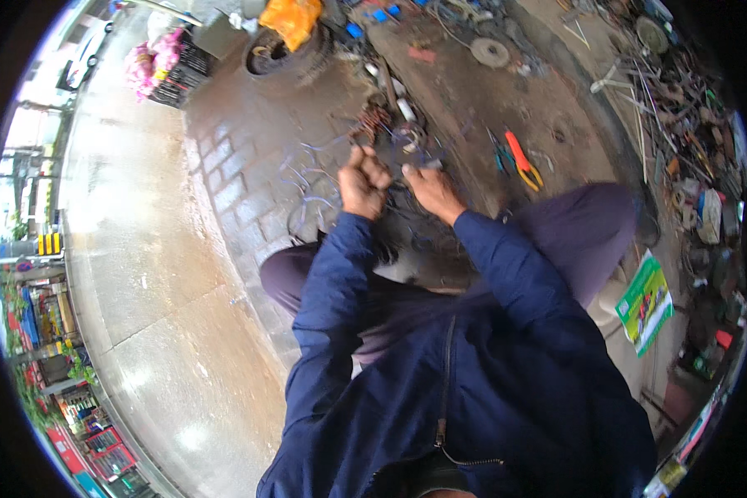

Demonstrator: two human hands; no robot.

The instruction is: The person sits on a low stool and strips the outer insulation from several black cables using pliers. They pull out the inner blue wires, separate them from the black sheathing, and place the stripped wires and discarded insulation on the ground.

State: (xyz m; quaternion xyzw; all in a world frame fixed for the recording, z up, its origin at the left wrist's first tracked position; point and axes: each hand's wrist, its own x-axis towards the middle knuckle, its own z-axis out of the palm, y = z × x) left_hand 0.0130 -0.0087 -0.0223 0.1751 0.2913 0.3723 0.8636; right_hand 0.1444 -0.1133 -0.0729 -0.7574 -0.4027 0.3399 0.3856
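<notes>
My left hand (364,183) is curled into a fist just below a tangled bundle of reddish-brown wire (371,119). Whatever its fingers may grip is blurred and hidden. To its right is my right hand (434,192), thumb extended and fingers curled under. A small grey piece (433,164) shows beside its fingers; whether the hand holds it is unclear. Loose bluish-white strands (311,199) of wire or insulation spread over the paving left of my hands. Beyond the right hand lie pliers with orange and yellow handles (521,159) and a teal-handled tool (501,152).
A tyre (286,53) with an orange bag (291,18) on it stands ahead. Left of it is a black crate (180,71) holding pink bags. A round disc (490,53) lies ahead right. Scrap metal and rods (678,118) pile up at right, near a green printed sheet (646,305).
</notes>
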